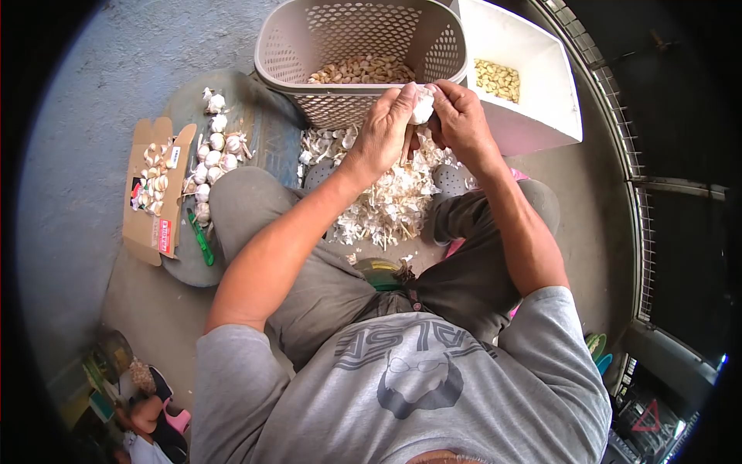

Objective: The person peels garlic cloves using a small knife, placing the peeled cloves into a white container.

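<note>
A white garlic bulb [423, 105] is held between my two hands, just in front of the basket rim. My left hand [381, 130] grips it from the left with fingers closed and the thumb on top. From the other side my right hand [466, 124] pinches the same bulb; its fingertips are partly hidden. Below both hands, garlic skins [382, 207] lie in a thick heap on the floor around my shoes. The laundry-type plastic basket [359, 91] beyond holds unpeeled cloves [363, 69].
A white box [533, 120] with peeled cloves [497, 80] stands right of the basket. To the left, whole garlic bulbs [215, 158], a green cutter [200, 238] and an open cardboard box [151, 234] with cloves rest on a round surface. Another person [147, 417] is at lower left.
</note>
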